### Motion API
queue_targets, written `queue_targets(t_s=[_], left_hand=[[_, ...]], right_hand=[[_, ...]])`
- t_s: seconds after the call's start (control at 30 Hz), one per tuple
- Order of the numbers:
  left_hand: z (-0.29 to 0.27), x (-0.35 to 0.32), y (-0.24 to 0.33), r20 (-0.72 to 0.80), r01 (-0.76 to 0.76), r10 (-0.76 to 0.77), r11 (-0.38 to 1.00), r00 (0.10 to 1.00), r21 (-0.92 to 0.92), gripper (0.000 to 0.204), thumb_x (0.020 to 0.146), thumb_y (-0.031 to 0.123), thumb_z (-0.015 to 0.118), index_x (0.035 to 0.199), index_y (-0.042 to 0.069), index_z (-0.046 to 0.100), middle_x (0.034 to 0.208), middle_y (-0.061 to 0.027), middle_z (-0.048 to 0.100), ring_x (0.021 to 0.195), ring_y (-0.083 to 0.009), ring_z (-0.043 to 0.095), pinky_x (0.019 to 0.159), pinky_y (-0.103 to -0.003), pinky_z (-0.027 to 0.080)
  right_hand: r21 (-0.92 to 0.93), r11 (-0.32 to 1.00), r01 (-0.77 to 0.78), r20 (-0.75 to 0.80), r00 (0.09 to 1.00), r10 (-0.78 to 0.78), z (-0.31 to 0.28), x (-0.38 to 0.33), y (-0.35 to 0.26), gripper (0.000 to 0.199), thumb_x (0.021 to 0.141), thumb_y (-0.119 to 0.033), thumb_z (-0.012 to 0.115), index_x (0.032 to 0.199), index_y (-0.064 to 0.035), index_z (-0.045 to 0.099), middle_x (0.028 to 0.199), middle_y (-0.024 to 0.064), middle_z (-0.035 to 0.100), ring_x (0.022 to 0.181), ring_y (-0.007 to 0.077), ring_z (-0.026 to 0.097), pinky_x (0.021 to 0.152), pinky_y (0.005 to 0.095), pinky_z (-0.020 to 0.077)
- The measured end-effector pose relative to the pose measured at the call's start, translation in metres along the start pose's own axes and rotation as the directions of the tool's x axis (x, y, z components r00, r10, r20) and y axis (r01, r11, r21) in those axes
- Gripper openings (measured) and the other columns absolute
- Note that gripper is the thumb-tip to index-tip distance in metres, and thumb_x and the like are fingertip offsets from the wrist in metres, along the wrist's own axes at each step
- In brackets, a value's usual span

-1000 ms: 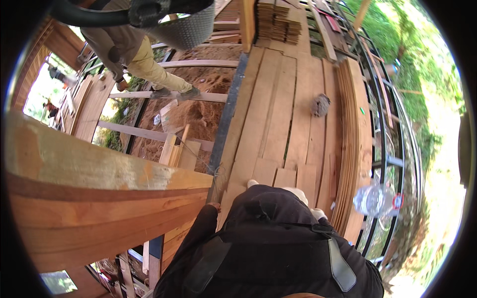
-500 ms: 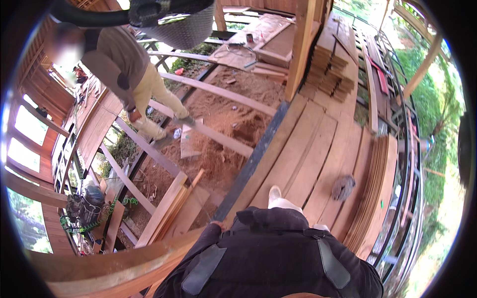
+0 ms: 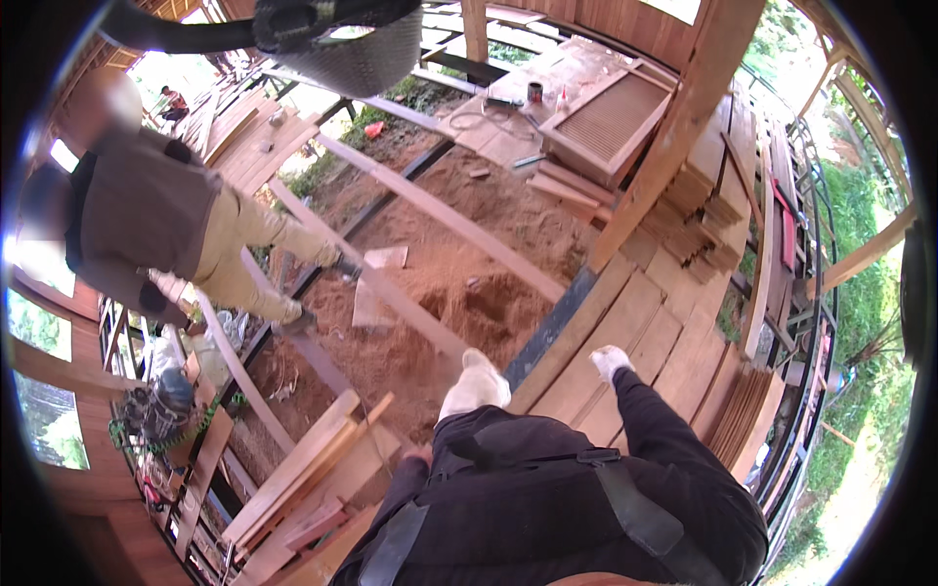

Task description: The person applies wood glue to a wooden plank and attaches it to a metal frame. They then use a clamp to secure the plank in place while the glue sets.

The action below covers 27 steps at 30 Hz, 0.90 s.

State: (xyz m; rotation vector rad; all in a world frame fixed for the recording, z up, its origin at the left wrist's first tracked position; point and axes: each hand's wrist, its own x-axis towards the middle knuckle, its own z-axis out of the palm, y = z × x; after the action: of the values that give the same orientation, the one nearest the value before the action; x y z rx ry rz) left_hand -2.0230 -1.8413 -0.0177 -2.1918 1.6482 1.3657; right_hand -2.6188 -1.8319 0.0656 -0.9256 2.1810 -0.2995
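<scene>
My right hand (image 3: pixel 611 361), in a white glove, hangs over the plank floor (image 3: pixel 557 376) at the end of my outstretched dark sleeve. It looks empty, but its fingers are too small to make out. Low on the left, part of my left hand (image 3: pixel 420 454) shows beside my body, close to a leaning group of timber boards (image 3: pixel 303 469). My sleeve and body hide its fingers, so I cannot tell whether it grips anything. My pale-clad leg (image 3: pixel 476 386) reaches forward over the dark beam (image 3: pixel 552 327) that edges the planks.
Reddish sawdust and soil (image 3: pixel 440 254) lie below narrow joists (image 3: pixel 459 220). A co-worker (image 3: pixel 156 205) steps across joists on the left. An upright post (image 3: pixel 674 137) stands by stacked planks (image 3: pixel 699 200). A louvred panel (image 3: pixel 611 112) lies beyond. Bags and cables (image 3: pixel 171 400) sit at left.
My right arm has swung out to the right and my leg has moved forward toward the joists. My view has shifted. The co-worker now appears farther left, bending lower.
</scene>
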Motion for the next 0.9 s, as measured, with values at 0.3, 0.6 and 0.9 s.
queue_targets(t_s=[0.3, 0.6, 0.9], left_hand=[[-0.198, 0.106, 0.131, 0.268, -0.275, 0.153, 0.813, 0.951, 0.513, 0.028, 0.086, 0.026, 0.067, 0.106, 0.008, 0.074, 0.095, -0.0144, 0.076, 0.092, -0.0301, 0.072, 0.08, -0.044, 0.058], [-0.23, 0.33, 0.388, 0.075, 0.187, -0.185, 0.722, 0.98, -0.666, 0.013, 0.101, 0.019, 0.056, 0.099, 0.007, 0.059, 0.074, -0.0086, 0.064, 0.063, -0.0229, 0.062, 0.05, -0.036, 0.049], [-0.239, 0.39, 0.567, 0.176, 0.123, -0.053, 0.902, 0.983, -0.413, 0.016, 0.099, 0.019, 0.062, 0.102, 0.005, 0.069, 0.08, -0.007, 0.067, 0.07, -0.0189, 0.065, 0.056, -0.032, 0.051]], right_hand=[[0.165, 0.949, -0.268, 0.27, 0.938, 0.217, -0.066, 0.061, -0.103, 0.043, 0.092, -0.036, 0.059, 0.114, -0.0022, 0.073, 0.103, 0.0192, 0.075, 0.097, 0.0299, 0.071, 0.087, 0.041, 0.0548], [-0.179, 0.915, -0.361, 0.332, 0.854, 0.401, -0.113, 0.17, -0.08, 0.054, 0.09, -0.041, 0.058, 0.11, 0.007, 0.07, 0.099, 0.0247, 0.074, 0.089, 0.034, 0.075, 0.08, 0.0435, 0.0574], [0.005, 0.997, -0.082, 0.186, 0.979, 0.079, -0.295, 0.483, -0.272, 0.038, 0.095, -0.038, 0.051, 0.08, -0.0092, 0.07, 0.07, 0.0152, 0.068, 0.065, 0.0312, 0.068, 0.064, 0.0463, 0.0533]])
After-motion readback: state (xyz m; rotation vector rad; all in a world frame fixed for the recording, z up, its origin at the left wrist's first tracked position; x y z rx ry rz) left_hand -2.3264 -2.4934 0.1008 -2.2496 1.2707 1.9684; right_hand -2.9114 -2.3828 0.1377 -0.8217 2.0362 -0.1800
